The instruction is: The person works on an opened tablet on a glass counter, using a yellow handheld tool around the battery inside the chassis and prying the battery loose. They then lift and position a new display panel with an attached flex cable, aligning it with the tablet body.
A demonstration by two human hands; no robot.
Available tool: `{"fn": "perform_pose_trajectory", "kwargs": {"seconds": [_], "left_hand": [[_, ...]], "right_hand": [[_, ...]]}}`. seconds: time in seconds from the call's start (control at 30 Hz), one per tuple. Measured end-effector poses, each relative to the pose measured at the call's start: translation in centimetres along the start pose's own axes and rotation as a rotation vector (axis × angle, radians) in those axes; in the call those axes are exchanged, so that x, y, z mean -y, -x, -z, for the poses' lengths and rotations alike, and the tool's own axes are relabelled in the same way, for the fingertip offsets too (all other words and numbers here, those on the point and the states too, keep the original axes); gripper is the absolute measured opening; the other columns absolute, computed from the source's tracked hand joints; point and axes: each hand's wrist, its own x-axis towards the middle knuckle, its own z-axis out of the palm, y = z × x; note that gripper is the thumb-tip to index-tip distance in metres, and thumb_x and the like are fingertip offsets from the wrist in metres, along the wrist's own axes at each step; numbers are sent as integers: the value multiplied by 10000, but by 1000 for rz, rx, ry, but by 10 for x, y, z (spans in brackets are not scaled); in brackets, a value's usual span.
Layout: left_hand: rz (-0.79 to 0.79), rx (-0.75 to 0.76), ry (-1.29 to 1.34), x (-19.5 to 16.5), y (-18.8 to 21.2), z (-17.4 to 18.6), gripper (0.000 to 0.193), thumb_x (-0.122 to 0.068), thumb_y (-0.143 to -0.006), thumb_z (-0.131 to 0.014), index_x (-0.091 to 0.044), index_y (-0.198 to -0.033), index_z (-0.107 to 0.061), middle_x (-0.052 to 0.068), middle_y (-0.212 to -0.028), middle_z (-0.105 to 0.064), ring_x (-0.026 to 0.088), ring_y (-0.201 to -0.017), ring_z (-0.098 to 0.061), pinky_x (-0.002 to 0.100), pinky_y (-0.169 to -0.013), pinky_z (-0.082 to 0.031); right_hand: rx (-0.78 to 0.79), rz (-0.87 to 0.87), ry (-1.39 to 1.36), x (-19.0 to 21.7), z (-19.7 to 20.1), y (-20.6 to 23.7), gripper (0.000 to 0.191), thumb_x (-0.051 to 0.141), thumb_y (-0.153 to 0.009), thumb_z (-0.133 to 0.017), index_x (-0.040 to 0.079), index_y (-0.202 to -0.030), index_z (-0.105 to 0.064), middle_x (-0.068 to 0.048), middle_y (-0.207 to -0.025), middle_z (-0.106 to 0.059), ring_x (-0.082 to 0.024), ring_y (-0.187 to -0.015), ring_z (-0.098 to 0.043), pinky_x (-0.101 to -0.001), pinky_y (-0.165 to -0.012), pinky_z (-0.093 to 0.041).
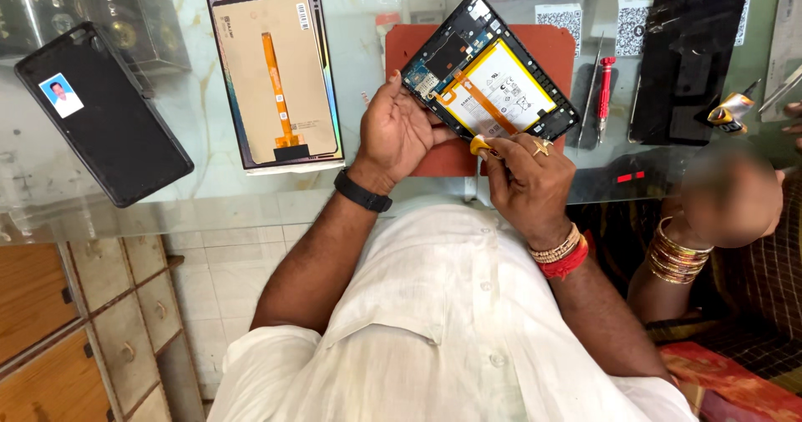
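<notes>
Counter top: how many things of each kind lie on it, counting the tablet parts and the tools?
Opened tablet in the left hand: 1
Loose display panels: 1
Black back covers: 2
Red screwdrivers: 1
Yellow picks in the right hand: 1
Red mats: 1
Total: 7

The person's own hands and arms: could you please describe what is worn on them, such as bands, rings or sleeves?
The left hand has a black band around its wrist. The right hand wears a gold ring on one finger, and its wrist carries beaded gold-coloured bracelets beside a red thread band. Both forearms are bare; short white shirt sleeves cover the upper arms.
</notes>
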Motion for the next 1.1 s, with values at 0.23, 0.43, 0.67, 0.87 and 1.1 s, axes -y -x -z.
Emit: {"fn": "perform_pose_trajectory", "kwargs": {"seconds": [0.23, 0.43, 0.67, 0.87, 1.1], "left_hand": [[-28, -11, -14, 6, 0, -1, 571, -446, -1134, -344, -11, -1446, -541, 193, -1440, -624, 390, -1353, -595, 693, -1162, -429], [-33, 20, -16, 8, 1, -2, 551, -429, -1137, -356, -12, -1440, -551, 187, -1437, -628, 385, -1358, -595, 691, -1167, -436], [-45, -17, -41, 11, 1, -2, 550, -432, -1131, -362, -11, -1436, -541, 188, -1445, -618, 380, -1368, -584, 676, -1169, -436], [-51, -6, -51, 13, 0, 0, 560, -444, -1137, -355, -13, -1444, -539, 187, -1450, -615, 370, -1362, -587, 664, -1168, -444], [-39, -32, -58, 14, 0, 2, 572, -451, -1126, -347, -13, -1446, -528, 188, -1450, -611, 362, -1363, -589, 659, -1174, -440]], "right_hand": [[-13, 21, 4, -4, 4, 7, 163, 7, -892, -825, 24, -1020, -725, -107, -864, -679, -269, -771, -689, -378, -663, -528], [-22, 37, 13, -7, 5, 12, 168, 0, -895, -819, 30, -1027, -720, -104, -865, -680, -271, -795, -697, -377, -698, -547], [-16, 43, 23, -9, 7, 17, 172, -3, -891, -824, 31, -1022, -719, -104, -863, -679, -272, -779, -688, -381, -681, -533], [-5, 54, 38, -12, 9, 20, 174, -3, -889, -827, 31, -1020, -717, -103, -868, -681, -270, -760, -676, -380, -666, -520], [6, 48, 36, -14, 12, 24, 178, -20, -883, -823, 24, -1019, -717, -105, -849, -670, -269, -735, -665, -375, -647, -507]]}}
